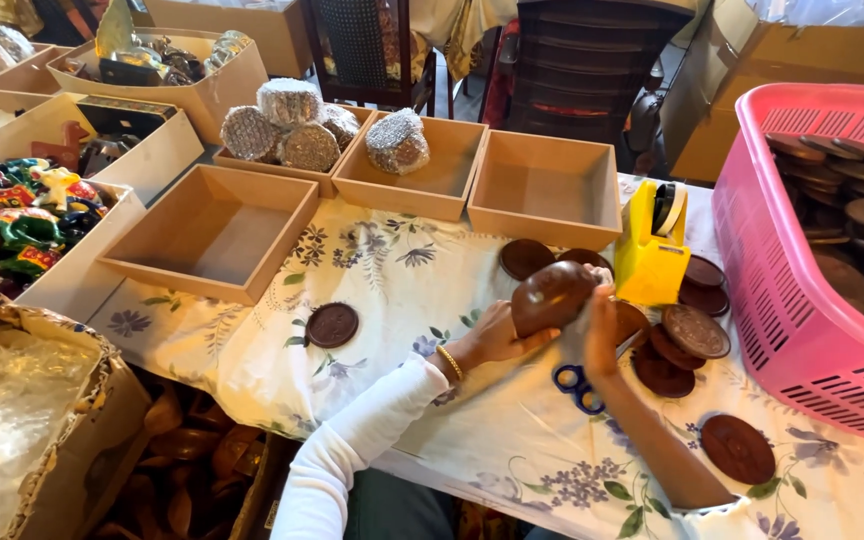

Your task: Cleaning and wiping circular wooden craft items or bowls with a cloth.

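Observation:
Both my hands hold a round brown wooden object (552,296) tilted above the flowered tablecloth (392,290). My left hand (492,335), in a white sleeve with a gold bangle, grips its lower left side. Against its right side presses my right hand (600,330). Blue-handled scissors (577,385) lie on the cloth just below my hands. Several brown carved discs (694,330) are stacked to the right, and a single disc (333,325) lies apart on the left.
A yellow tape dispenser (649,250) stands behind my hands. A pink basket (802,300) of brown discs fills the right. Open wooden boxes (212,235) line the back, some holding wrapped bundles (287,125). Painted figures (12,215) and cardboard boxes sit left.

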